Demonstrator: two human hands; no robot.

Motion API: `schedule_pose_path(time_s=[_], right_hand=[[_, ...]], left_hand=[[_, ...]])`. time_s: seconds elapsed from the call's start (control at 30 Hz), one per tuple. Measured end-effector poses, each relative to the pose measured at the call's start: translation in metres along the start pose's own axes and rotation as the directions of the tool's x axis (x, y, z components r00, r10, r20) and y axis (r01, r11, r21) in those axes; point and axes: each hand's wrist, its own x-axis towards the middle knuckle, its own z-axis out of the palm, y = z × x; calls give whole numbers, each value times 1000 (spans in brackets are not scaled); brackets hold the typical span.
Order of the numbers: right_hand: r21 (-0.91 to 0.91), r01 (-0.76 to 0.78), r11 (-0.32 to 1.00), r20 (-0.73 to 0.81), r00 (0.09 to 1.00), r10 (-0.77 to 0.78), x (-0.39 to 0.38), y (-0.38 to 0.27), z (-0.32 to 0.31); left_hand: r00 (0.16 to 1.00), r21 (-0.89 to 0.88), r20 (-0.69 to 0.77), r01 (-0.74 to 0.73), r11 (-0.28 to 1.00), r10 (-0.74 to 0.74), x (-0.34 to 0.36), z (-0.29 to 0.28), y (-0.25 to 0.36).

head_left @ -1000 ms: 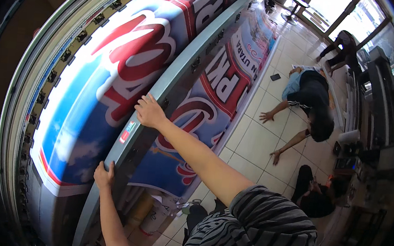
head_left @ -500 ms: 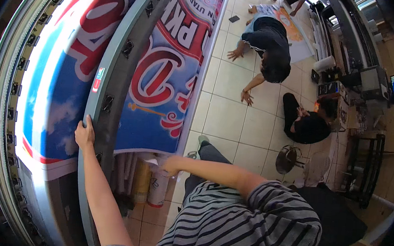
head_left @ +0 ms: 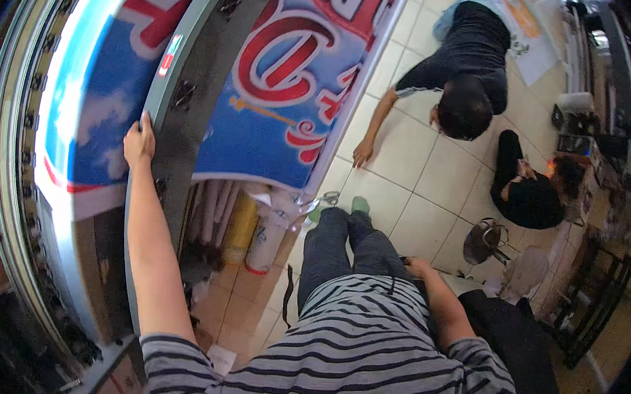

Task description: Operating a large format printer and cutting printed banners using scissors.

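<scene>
My left hand (head_left: pixel 139 140) is closed on the long grey rail (head_left: pixel 157 97) of a wide printer, between a printed banner (head_left: pixel 84 139) at the left and a hanging banner (head_left: pixel 263 147) with red lettering on blue. My right hand (head_left: pixel 416 267) is down at my right hip beside my dark trousers (head_left: pixel 374 255), its fingers curled and partly hidden; what they hold is unclear. Under the hanging banner stand yellow and white rolls (head_left: pixel 267 234).
A co-worker (head_left: pixel 466 60) lies on the tiled floor (head_left: pixel 425 229) beside a printed sheet (head_left: pixel 530 54); another person (head_left: pixel 526 193) sits farther right. A round metal stool (head_left: pixel 484 245), a black stand (head_left: pixel 596 296) and machines (head_left: pixel 630 161) line the right side.
My right hand has left the rail and moved down to my hip. My left hand stays on the rail, and my view has turned down toward my body.
</scene>
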Motion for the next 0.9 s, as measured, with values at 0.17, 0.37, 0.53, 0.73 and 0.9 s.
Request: schedule_pose_path(time_s=[0.17,0.37,0.53,0.73,0.9], right_hand=[[157,98,983,-188,980,-67,-13,32,38],[363,130,923,-236,971,-44,-27,68,99],[652,-49,757,-151,970,193,-14,80,140],[578,143,804,-325,943,65,-7,66,127],[617,156,771,-296,954,44,-5,45,94]], left_hand=[[998,22,-58,7,1000,-5,-5,1,3],[980,43,-193,57,997,-47,-23,6,-2],[958,191,-230,-128,973,171,-33,30,-49],[967,72,-111,-223,972,230,-16,37,-85],[960,181,-42,-267,947,278,-8,38,-92]])
